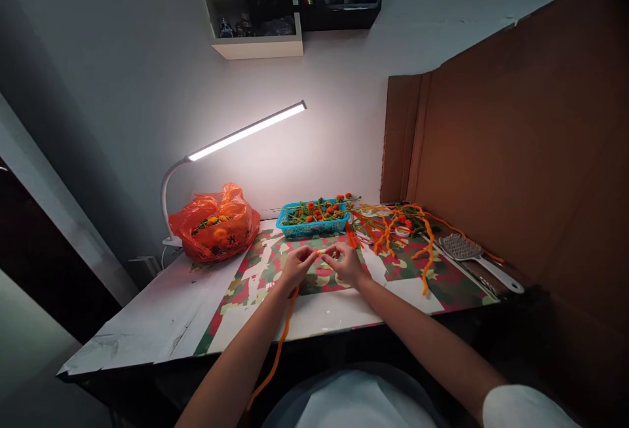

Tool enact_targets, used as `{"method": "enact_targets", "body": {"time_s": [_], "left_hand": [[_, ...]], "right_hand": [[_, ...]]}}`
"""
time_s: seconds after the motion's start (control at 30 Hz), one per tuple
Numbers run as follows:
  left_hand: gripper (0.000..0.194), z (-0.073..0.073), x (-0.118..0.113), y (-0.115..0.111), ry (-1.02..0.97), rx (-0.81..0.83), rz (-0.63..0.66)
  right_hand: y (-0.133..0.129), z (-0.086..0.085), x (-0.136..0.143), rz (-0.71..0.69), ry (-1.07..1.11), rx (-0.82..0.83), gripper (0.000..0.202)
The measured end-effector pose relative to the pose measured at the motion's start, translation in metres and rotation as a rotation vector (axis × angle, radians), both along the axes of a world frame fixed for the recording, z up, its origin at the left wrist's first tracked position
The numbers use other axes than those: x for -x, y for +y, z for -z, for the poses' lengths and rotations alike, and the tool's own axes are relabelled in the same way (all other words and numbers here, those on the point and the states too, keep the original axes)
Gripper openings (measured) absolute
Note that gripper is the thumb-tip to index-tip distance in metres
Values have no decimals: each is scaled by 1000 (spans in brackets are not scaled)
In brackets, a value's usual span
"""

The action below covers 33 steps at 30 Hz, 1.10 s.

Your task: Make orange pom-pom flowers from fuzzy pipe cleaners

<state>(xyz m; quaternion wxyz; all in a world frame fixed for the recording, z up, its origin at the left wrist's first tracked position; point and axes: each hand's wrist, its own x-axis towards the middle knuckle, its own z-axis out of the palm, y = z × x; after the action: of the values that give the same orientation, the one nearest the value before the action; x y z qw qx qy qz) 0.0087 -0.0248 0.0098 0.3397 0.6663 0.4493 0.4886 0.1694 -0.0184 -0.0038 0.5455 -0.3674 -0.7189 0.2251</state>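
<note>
Both my hands meet over the middle of the table with fingertips pinched. Between them shows a small yellow-orange bit of an orange chenille stem (pixel 320 253). My left hand (pixel 297 267) is closed on it from one side, my right hand (pixel 346 264) from the other. A long fuzzy orange length (pixel 284 339) runs from under my left wrist down past the table's front edge; its link to the pinched bit is hidden by the hand. Just beyond my hands stands a blue basket (pixel 314 231) with orange flower heads on green stems (pixel 330 210).
An orange plastic bag (pixel 216 231) with yellow-orange pieces sits at left beside a lit desk lamp (pixel 248 131). At right lie loose orange fuzzy stems (pixel 426 257), a roll of tape (pixel 401 232) and a hairbrush (pixel 479 257). Cardboard (pixel 511 133) walls the right side.
</note>
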Motion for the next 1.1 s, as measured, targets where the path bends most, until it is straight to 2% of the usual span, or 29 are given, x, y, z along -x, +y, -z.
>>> {"method": "enact_targets", "body": {"time_s": [0.07, 0.17, 0.27, 0.37, 0.5, 0.67, 0.77, 0.83, 0.93, 1.1], "left_hand": [[32, 1, -1, -1, 105, -125, -73], [27, 3, -2, -3, 199, -218, -125], [25, 6, -4, -3, 246, -256, -127], [26, 6, -6, -3, 216, -226, -108], [32, 5, -6, 1, 51, -14, -22], [35, 5, 1, 4, -209, 373, 224], [36, 3, 6, 2, -284, 491, 329], [36, 2, 8, 2, -287, 525, 354], [33, 2, 8, 2, -210, 418, 276], [34, 2, 3, -2, 122, -17, 47]], "right_hand": [[2, 1, 2, -12, 24, 77, 15], [5, 5, 6, -20, 82, 164, 19], [8, 10, 9, -36, 135, 224, 20], [9, 12, 9, -27, 127, 214, 16], [7, 10, 8, -22, 47, 75, 11], [1, 4, 2, -33, -145, -156, 12], [-4, 0, -3, -24, -298, -305, 17], [-7, -2, -5, -38, -367, -368, 20], [-6, -3, -5, -30, -304, -302, 17], [7, 4, -3, -183, -7, 205, 26]]}}
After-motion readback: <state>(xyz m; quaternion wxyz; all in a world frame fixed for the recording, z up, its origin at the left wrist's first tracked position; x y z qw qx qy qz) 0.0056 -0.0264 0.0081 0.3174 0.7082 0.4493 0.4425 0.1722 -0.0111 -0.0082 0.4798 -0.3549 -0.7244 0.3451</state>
